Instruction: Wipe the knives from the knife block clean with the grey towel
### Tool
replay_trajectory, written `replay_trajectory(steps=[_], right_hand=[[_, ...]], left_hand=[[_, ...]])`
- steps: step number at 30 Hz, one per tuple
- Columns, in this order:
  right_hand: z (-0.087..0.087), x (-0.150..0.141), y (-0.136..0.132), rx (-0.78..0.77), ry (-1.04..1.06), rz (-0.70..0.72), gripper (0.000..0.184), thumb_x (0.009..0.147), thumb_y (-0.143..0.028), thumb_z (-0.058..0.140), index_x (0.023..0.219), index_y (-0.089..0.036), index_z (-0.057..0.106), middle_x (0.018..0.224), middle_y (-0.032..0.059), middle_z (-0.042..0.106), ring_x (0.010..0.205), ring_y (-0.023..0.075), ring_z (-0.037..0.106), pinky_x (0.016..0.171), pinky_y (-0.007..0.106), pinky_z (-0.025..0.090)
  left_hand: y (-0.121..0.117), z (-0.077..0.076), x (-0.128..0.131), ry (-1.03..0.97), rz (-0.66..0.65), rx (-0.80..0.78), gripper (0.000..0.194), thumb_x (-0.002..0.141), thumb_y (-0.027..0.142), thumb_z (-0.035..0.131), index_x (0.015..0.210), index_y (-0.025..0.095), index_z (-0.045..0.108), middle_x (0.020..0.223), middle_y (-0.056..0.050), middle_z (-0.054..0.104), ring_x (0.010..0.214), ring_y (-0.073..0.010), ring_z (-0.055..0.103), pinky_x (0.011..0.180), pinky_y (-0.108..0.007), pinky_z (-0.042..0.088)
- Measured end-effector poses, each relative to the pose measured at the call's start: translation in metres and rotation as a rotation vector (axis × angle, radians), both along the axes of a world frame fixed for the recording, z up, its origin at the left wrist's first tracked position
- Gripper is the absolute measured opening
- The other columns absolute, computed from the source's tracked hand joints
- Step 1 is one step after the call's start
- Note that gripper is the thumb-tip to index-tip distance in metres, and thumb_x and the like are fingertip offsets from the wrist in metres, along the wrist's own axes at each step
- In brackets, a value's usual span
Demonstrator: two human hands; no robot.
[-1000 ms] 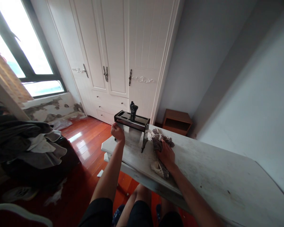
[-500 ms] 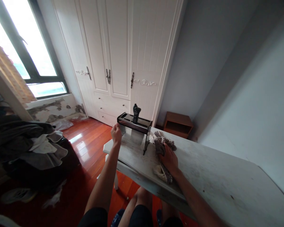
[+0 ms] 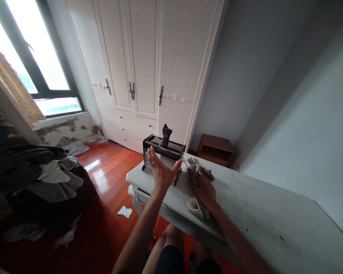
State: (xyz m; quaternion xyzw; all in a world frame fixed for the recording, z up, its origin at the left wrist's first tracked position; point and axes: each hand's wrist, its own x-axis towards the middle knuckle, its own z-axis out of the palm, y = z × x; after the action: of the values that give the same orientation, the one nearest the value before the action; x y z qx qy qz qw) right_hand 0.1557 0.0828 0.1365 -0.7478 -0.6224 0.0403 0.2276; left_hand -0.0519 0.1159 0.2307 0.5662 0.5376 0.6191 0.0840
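Observation:
My right hand (image 3: 206, 191) is closed on a crumpled grey-brown rag (image 3: 194, 179), which lies bunched on the white table (image 3: 246, 190). A loose end of the rag hangs toward the table's front edge. My left hand (image 3: 162, 172) is raised with its fingers spread and holds nothing; a ring shows on one finger. Just behind it stands a black stand with a slotted top (image 3: 173, 149), near the table's left end. A black upright piece (image 3: 166, 137) sticks up from its top. My left hand hides part of the stand's front, and whether they touch I cannot tell.
A white wardrobe (image 3: 143, 57) stands beyond the table, with a low brown cabinet (image 3: 216, 147) to its right. Dark clothes (image 3: 23, 163) are heaped at the left. A white scrap (image 3: 125, 211) lies on the red wooden floor (image 3: 108, 182).
My left hand has let go of the stand's left side, moved right in front of it and spread its fingers. My right hand stays on the rag in nearly the same place.

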Motion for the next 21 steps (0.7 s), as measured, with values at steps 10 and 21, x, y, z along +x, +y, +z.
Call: replay_trajectory(steps=[10, 21], right_hand=[[0.008, 0.0, -0.004, -0.005, 0.085, -0.002, 0.071, 0.082, -0.03, 0.06, 0.148, -0.014, 0.039, 0.148, 0.0126, 0.049, 0.131, 0.0276, 0.053, 0.11, 0.038, 0.04], [0.003, 0.003, -0.008, 0.03, 0.108, 0.009, 0.07, 0.083, -0.032, 0.057, 0.148, -0.012, 0.039, 0.147, 0.0126, 0.05, 0.131, 0.0273, 0.052, 0.11, 0.038, 0.04]], left_hand=[[0.017, -0.011, 0.054, 0.066, 0.051, -0.141, 0.121, 0.068, 0.067, 0.074, 0.158, 0.016, 0.011, 0.161, -0.029, 0.006, 0.15, -0.0468, -0.003, 0.112, -0.072, 0.017], [0.029, -0.033, 0.067, 0.041, 0.083, -0.06, 0.086, 0.086, 0.042, 0.065, 0.158, 0.021, 0.022, 0.165, -0.018, -0.003, 0.152, -0.0378, -0.01, 0.118, -0.065, 0.009]])
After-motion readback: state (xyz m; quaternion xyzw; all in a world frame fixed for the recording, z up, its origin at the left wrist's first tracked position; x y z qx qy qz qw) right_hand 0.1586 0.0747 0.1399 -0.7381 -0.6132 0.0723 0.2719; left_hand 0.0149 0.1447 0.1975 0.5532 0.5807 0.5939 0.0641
